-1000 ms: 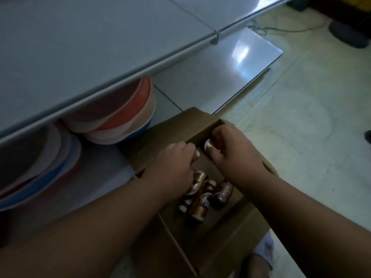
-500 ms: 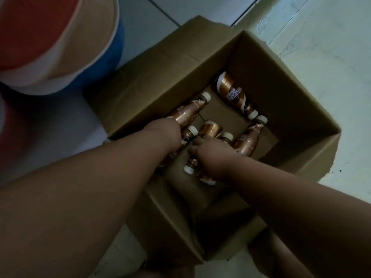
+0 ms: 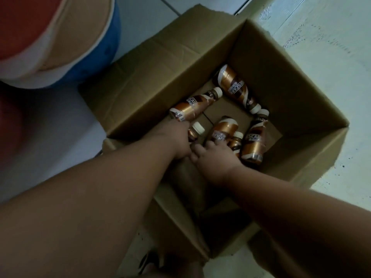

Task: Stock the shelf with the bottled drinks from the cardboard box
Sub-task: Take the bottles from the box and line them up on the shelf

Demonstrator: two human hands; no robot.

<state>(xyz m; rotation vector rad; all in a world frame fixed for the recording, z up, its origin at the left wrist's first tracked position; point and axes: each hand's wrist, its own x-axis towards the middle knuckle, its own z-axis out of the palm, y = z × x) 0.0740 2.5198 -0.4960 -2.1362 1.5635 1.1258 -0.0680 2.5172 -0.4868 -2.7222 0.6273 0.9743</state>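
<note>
Both hands are down in the cardboard box [image 3: 271, 63] now. The left hand [image 3: 176, 139] has its fingers curled onto a small bottle [image 3: 195, 131] with a cream cap, gripping its body, though the fingertips are hidden under the hand. The right hand [image 3: 212, 159] has its fingers bent down among the bottles, touching the base of the copper-labelled bottle [image 3: 222, 130] in the middle; whether it has actually closed on one, I cannot tell. In the box, loose bottles lie on their sides: one at 12 o'clock [image 3: 235, 87] along the far wall, one at 10 o'clock [image 3: 192, 107] just above the left hand, one at 3 o'clock [image 3: 254, 139] with a smaller one [image 3: 235, 142] tucked beside it. A round red, tan and blue cushion-like object [image 3: 60, 41] sits at 10 o'clock outside the box, on the pale floor [image 3: 321, 37]. Compared with half a second ago, the hands have barely shifted and the bottles lie much the same.
</note>
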